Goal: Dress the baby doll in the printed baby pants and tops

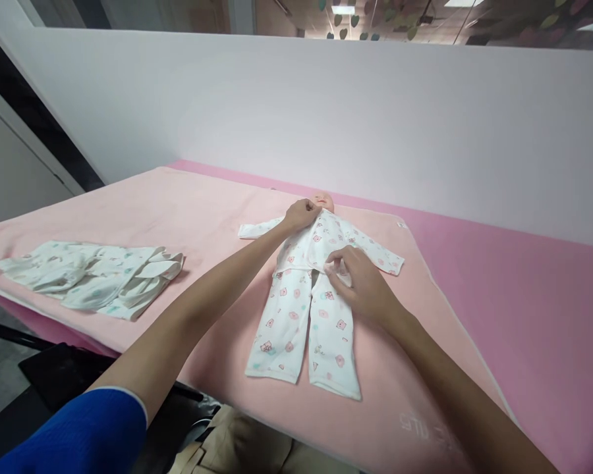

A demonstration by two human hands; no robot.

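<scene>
A baby doll (325,199) lies on its back, its head toward the wall. It is dressed in a white printed baby shirt (332,230) with both sleeves spread out, and matching pants (286,322). My left hand (302,214) is at the shirt's neckline, just below the doll's head, with thumb and fingers pinched on the cloth there. Near the shirt's lower hem, my right hand (358,276) has its fingers curled with the thumb close to them; whether a bit of cloth or a tie is between them is too small to tell.
Folded white baby clothes (99,273) lie at the left of the pink blanket (217,204). The blanket covers much of a pink table (548,309). A white wall (326,112) with a window above rises behind the table.
</scene>
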